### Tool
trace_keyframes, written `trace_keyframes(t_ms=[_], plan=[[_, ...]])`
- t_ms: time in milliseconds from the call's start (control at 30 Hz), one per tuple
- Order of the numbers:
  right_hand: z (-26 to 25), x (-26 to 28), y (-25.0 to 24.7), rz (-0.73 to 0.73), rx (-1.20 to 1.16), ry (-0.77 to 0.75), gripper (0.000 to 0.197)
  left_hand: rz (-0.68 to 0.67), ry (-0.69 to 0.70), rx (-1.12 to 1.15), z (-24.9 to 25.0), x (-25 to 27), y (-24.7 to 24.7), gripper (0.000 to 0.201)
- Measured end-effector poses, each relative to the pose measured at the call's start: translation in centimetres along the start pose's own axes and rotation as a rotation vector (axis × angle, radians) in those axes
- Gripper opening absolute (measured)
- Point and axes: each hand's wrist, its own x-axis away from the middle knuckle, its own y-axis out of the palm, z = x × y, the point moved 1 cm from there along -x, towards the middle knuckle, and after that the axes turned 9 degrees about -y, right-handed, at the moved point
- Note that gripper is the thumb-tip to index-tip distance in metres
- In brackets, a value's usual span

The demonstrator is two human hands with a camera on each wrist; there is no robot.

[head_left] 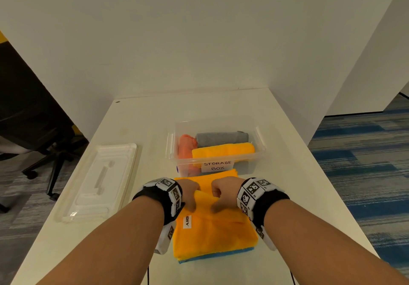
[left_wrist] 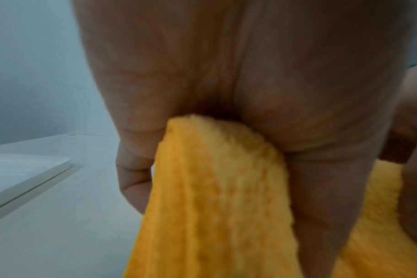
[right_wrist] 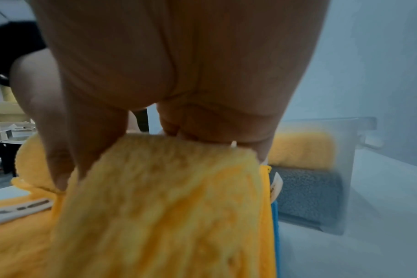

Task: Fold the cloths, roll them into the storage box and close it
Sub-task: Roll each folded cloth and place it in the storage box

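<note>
A folded yellow cloth (head_left: 212, 233) lies on the white table (head_left: 287, 174) in front of me, on top of a blue cloth (head_left: 221, 257) whose edge shows at the near side. My left hand (head_left: 189, 194) and right hand (head_left: 221, 193) both grip a raised fold of the yellow cloth (left_wrist: 214, 197) (right_wrist: 167, 206), with fingers curled over it and thumbs under. Just beyond stands the clear storage box (head_left: 218, 154), labelled "STORAGE BOX". It holds a rolled grey cloth (head_left: 221, 138), a rolled yellow cloth (head_left: 223, 150) and a rolled salmon cloth (head_left: 187, 146).
The clear box lid (head_left: 97, 180) lies flat on the table to the left. An office chair (head_left: 33, 129) stands off the table's left edge. White partition walls (head_left: 199, 41) rise behind and to the right of the table; carpet lies beyond.
</note>
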Motion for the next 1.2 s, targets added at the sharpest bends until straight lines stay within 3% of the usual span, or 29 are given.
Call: trace_keyframes(t_ms=[100,233,367,500,600,700,833,933,1033,1200], plan=[[0.1,0.0,0.0,0.037,0.003,0.012,0.036,-0.036,0.01,-0.058,0.3,0.4,-0.4,0.019],[-0.1,0.1,-0.8,0.009,0.021,0.031,0.055,-0.102,0.017,-0.004,0.1,1.2,-1.8,0.037],[0.2,0.1,-2.1,0.032,0.127,-0.003,0.044,-0.147,-0.025,0.079,-0.9,1.2,-2.7,0.053],[1.5,0.5,-3.5,0.127,0.041,-0.012,0.053,-0.035,-0.013,0.15,-2.1,1.1,-4.2,0.078],[2.3,0.6,-4.7,0.228,0.111,0.007,0.038,-0.056,-0.013,0.29,-2.0,1.1,-6.0,0.059],[2.9,0.7,-6.0,0.394,0.192,0.026,0.03,0.053,-0.014,0.403,-1.8,1.0,-7.8,0.045],[3.9,0.2,-6.7,0.52,0.229,0.072,0.024,0.291,0.041,0.185,-0.6,0.3,-9.4,0.027],[4.8,-0.3,-6.8,0.532,0.202,0.097,0.023,0.341,0.031,0.127,-0.1,-0.9,-9.5,0.019],[5.5,-1.2,-7.1,0.444,0.145,0.141,0.024,0.352,0.013,0.143,0.0,-1.9,-9.7,0.003],[6.2,-1.7,-8.4,0.336,0.077,0.138,0.03,0.151,-0.011,0.114,0.2,-2.0,-11.2,0.011]])
